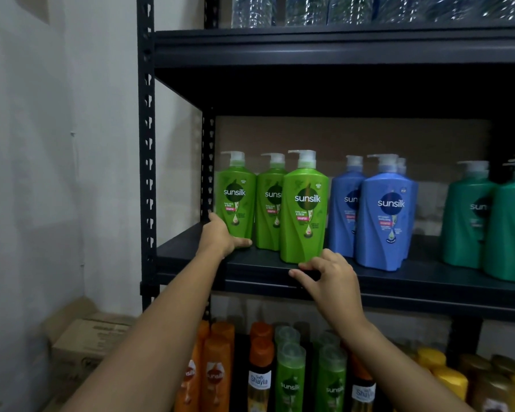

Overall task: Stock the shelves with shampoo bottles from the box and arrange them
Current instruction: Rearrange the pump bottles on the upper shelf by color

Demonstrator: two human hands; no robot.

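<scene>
Three green Sunsilk pump bottles stand on the middle black shelf (265,267). My left hand (220,236) grips the base of the leftmost green bottle (235,197), thumb in front and fingers behind it. A second green bottle (269,203) stands behind and between the other two. The front green bottle (305,209) stands nearest the shelf edge. My right hand (327,275) sits at its lower right, fingertips curled against the bottle's base and the shelf lip. The box is not clearly among the things I handle.
Blue pump bottles (384,215) and teal pump bottles (488,221) fill the shelf to the right. The lower shelf holds several orange, green and yellow bottles (289,379). Wrapped water bottles (309,10) sit on top. Cardboard boxes (87,340) lie by the wall at lower left.
</scene>
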